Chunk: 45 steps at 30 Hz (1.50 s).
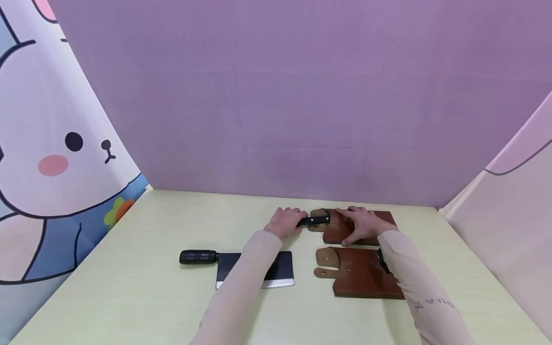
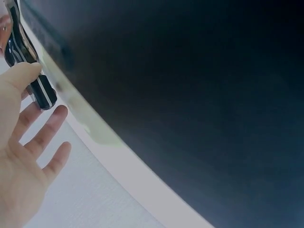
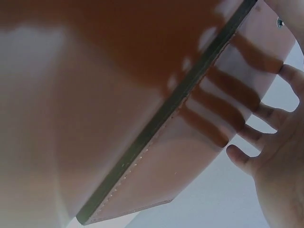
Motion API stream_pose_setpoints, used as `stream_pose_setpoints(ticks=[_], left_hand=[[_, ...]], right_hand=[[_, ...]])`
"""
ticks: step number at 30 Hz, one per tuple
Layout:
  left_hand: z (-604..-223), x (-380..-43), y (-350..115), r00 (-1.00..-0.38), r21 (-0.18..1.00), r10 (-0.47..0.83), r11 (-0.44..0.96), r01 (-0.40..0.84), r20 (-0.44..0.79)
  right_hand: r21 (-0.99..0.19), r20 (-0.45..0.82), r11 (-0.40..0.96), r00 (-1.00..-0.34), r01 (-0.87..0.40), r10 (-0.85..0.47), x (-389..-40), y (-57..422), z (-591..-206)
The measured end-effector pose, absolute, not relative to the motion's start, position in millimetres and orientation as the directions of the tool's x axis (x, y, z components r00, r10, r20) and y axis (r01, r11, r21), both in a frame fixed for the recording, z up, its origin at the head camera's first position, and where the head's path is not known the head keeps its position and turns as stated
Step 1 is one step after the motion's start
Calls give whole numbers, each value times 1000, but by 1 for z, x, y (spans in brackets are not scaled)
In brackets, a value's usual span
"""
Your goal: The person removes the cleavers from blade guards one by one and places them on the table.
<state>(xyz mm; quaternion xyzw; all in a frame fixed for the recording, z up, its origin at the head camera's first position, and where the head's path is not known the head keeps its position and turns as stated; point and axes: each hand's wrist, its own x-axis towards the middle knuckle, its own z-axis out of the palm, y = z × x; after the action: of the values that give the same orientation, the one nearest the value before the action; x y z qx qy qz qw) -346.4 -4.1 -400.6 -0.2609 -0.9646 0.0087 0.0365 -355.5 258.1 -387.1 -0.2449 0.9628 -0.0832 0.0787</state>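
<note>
The black knife handle [image 1: 316,220] points left from the far leather sheath [image 1: 342,227] on the bench [image 1: 129,292]; the left hand [image 1: 285,223] (the nearer one) pinches it, the right hand [image 1: 365,224] spreads over the sheath.

Cleaver [image 1: 228,263] on table [image 1: 142,287], front sheath [image 1: 362,274] to its right, rear sheath [image 1: 335,231] behind, knife [image 1: 318,220] in rear sheath

head view looks down; wrist views sit close, left sharing the knife handle [image 1: 318,220].
</note>
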Motion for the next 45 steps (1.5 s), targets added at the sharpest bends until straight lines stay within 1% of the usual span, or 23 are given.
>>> stream_pose_setpoints(ticks=[13, 26, 35, 45], left_hand=[[-396, -344, -3, -864, -74, 497, 868, 492, 84], [-397, -346, -3, -852, -110, 504, 863, 493, 139], [-396, -347, -7, -825, -123, 530, 848, 516, 196], [-393, -350, -15, -788, -120, 558, 829, 547, 262]], right_hand=[[-191, -71, 864, -871, -467, -486, -351, 255, -384], [-153, -26, 858, -866, -490, -499, -347, 257, -380], [-122, -13, 863, -868, -491, -496, -344, 255, -375], [-104, 24, 846, -852, -523, -523, -342, 252, -367]])
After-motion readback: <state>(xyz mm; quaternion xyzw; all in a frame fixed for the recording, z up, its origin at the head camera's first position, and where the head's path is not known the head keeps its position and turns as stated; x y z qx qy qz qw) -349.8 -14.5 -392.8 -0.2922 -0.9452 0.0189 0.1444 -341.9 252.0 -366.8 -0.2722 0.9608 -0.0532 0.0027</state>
